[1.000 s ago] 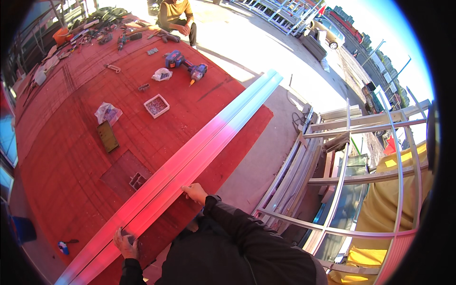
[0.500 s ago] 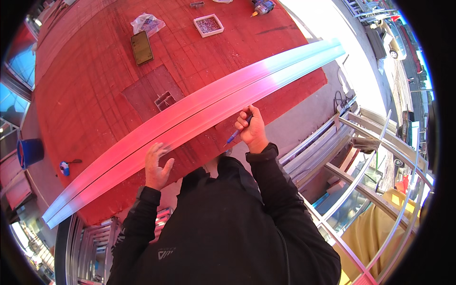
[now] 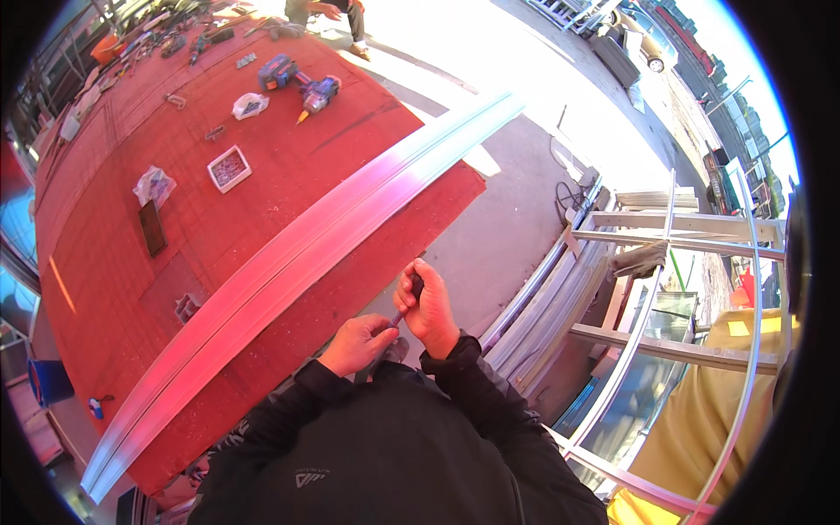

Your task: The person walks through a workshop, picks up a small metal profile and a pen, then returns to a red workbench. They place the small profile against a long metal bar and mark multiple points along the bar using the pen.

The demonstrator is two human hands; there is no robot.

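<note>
Close in front of my body, my right hand (image 3: 429, 313) is closed around a slim, dark pen-like tool (image 3: 398, 318); its exact kind is hard to make out. The thumb and fingers of my left hand (image 3: 355, 345) pinch together at the tool's lower end, so both hands meet on it. Beyond them, a long grooved metal profile (image 3: 289, 273) lies slantwise over the red-covered table (image 3: 350, 289), its far end sticking out past the table's edge. Neither hand touches the profile.
On the table are cordless drills (image 3: 317, 92), a white box of small parts (image 3: 229, 169), a plastic bag (image 3: 154, 185), a phone (image 3: 152, 229) and a short metal piece (image 3: 186, 308). Metal frames (image 3: 674, 346) and stacked profiles (image 3: 560, 302) stand right. Another person (image 3: 337, 13) is at the back.
My left hand has left the profile and come over to the tool in my right hand. My right hand has dropped closer to my body. The view has swung to the right.
</note>
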